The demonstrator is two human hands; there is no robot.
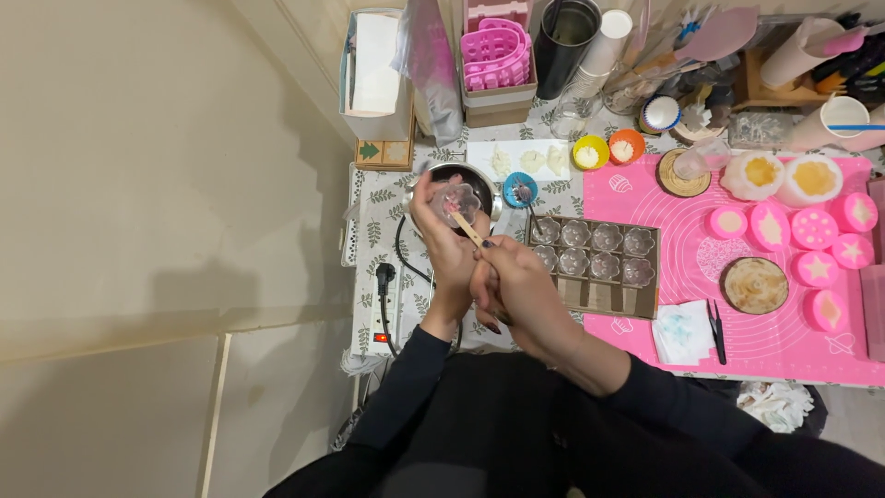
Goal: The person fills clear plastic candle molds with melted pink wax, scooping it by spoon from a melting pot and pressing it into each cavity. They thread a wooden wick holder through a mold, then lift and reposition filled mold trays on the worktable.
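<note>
My left hand (pixel 441 242) holds a small clear flower-shaped mould (pixel 457 200) up over a dark metal pot (pixel 472 175). My right hand (pixel 516 286) grips a thin wooden stick (pixel 467 228) whose tip reaches into the clear mould. Just right of the hands lies a cardboard tray (pixel 599 293) with two rows of several more clear flower moulds (pixel 591 249). Both arms wear black sleeves.
A pink silicone mat (pixel 784 332) carries pink moulds (pixel 815 228), round wooden discs (pixel 754 285), tweezers (pixel 715 329) and a folded tissue (pixel 682 332). Small coloured cups (pixel 590 152), a blue cup (pixel 519 189), a steel tumbler (pixel 563 35) and boxes crowd the back. A power strip (pixel 384 318) lies left.
</note>
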